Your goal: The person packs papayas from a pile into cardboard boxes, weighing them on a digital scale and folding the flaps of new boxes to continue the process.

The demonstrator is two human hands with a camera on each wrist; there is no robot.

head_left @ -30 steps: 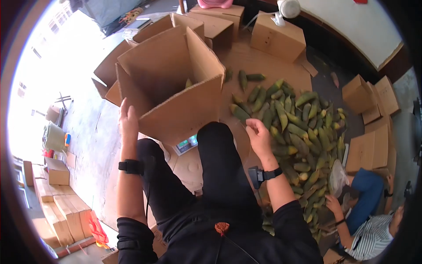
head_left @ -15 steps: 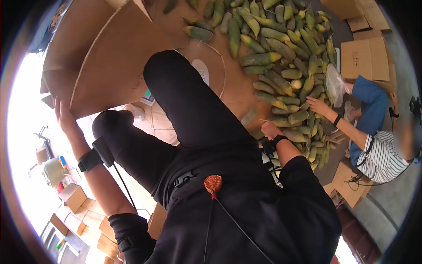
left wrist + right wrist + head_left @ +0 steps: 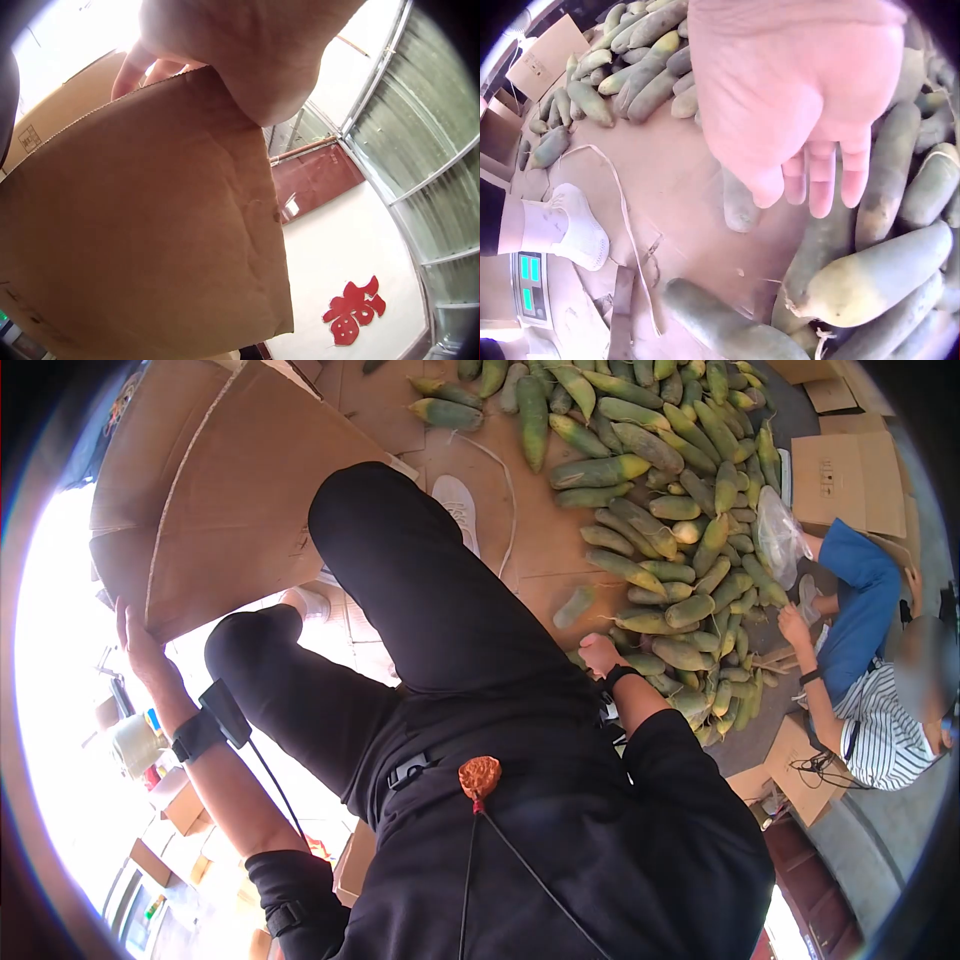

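Observation:
My left hand (image 3: 150, 652) rests at the corner of a tall open cardboard box (image 3: 240, 510), fingers straight along its edge. In the left wrist view, the palm lies over the top rim of the box wall (image 3: 150, 225), with the fingers partly hidden behind it. My right hand (image 3: 600, 655) is low beside the near edge of a big heap of green radishes (image 3: 680, 510). From the right wrist, its loosely bent fingers hang over a green radish (image 3: 810, 259), palm and thumb showing and nothing between them. A single radish (image 3: 574, 606) lies apart on the cardboard.
A digital scale (image 3: 531, 289) with lit displays stands by a white shoe (image 3: 577, 225). A pale strap (image 3: 622, 202) lies across the cardboard floor. At the right, another person's hand (image 3: 795, 625) is by the heap, near a plastic bag (image 3: 778, 538) and cardboard boxes (image 3: 850, 480).
The head view has tilted down and turned toward the heap. My right hand has come down from above the heap to its near edge. My left hand stays at the box.

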